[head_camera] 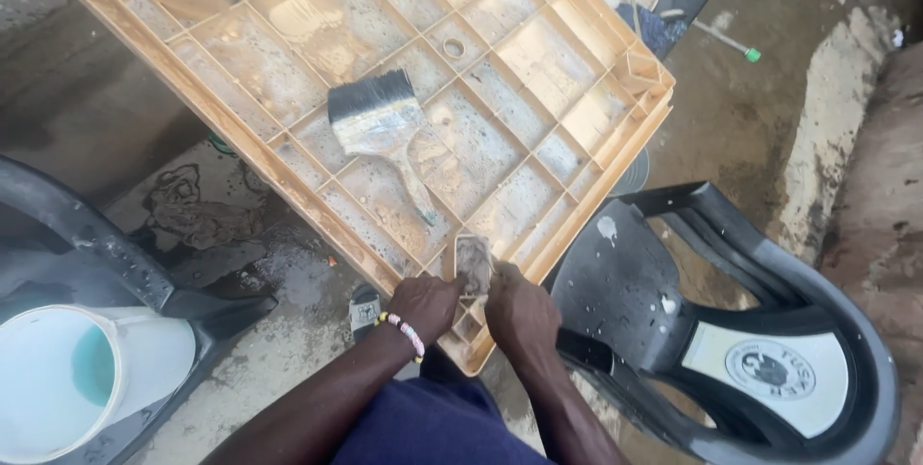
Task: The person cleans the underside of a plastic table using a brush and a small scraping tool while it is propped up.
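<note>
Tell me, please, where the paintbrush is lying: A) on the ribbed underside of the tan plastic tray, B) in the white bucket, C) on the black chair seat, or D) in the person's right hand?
A: the paintbrush lies loose on the tan tray's ribbed surface, above both hands.

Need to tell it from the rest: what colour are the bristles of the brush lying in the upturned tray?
Black bristles, dusted grey at the tips, seen in the head view.

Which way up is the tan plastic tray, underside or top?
Underside up. The tan tray shows its ribbed grid of cells, wet and dirty, with a paintbrush lying flat on it. Both hands, left hand and right hand, grip its near corner.
</note>
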